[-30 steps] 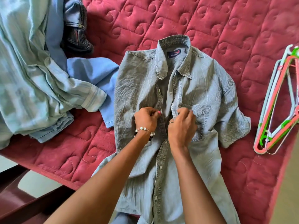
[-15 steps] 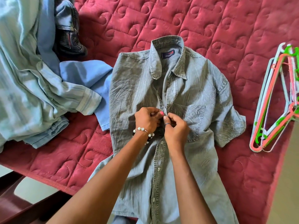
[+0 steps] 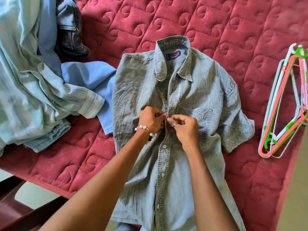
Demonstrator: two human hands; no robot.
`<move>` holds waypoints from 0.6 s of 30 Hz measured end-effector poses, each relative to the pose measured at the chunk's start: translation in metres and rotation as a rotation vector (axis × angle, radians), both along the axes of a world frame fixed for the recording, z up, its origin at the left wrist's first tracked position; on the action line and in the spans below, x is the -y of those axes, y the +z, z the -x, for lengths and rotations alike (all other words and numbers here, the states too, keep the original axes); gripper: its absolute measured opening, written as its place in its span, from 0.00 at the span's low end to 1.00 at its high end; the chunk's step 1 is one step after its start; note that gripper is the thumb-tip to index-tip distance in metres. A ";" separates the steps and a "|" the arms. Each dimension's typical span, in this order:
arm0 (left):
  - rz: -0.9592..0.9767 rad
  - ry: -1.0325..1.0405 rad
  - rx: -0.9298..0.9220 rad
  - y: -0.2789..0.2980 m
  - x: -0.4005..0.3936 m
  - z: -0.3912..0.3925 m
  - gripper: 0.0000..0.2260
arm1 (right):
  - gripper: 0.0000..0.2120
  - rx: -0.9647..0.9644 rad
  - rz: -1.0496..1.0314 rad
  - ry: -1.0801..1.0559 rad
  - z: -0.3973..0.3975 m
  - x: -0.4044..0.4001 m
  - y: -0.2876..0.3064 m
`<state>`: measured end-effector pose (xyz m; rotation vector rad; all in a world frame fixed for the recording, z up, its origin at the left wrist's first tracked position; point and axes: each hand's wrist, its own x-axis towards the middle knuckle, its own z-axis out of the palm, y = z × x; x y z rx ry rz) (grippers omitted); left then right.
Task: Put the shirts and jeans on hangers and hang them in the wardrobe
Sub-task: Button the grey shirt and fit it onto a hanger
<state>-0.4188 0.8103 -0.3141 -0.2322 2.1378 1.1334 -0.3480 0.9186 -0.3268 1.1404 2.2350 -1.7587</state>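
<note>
A grey-blue denim shirt [image 3: 200,97] lies face up on the red quilted bed [image 3: 216,22], collar away from me. My left hand [image 3: 150,119], with a bead bracelet, pinches the left edge of the shirt's button placket at chest height. My right hand [image 3: 185,129], wearing a ring, pinches the right edge, fingertips meeting the left hand's. Below my hands the placket is buttoned; above them it gapes open to the collar. A bunch of plastic hangers [image 3: 283,110], pink, green and pale blue, lies at the bed's right edge.
A heap of pale blue striped shirts [image 3: 33,84] and a plain blue garment [image 3: 90,80] fills the left of the bed. Dark jeans [image 3: 71,35] lie crumpled at the upper left. The bed's near edge and a dark wooden frame [image 3: 25,210] show at lower left.
My hands, slightly apart on the placket a second ago, have come together at one spot mid-chest and stay pinched there. The view has shifted a little.
</note>
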 end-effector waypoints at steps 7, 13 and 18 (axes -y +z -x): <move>0.033 -0.046 -0.091 -0.003 0.000 -0.004 0.09 | 0.03 -0.085 -0.253 0.054 -0.003 0.011 0.000; 0.094 0.014 -0.167 -0.006 -0.004 -0.006 0.06 | 0.09 -0.094 -0.043 -0.058 -0.005 0.016 -0.007; 0.092 0.077 -0.163 -0.009 -0.008 -0.007 0.07 | 0.10 -0.085 0.156 -0.137 -0.007 0.013 -0.010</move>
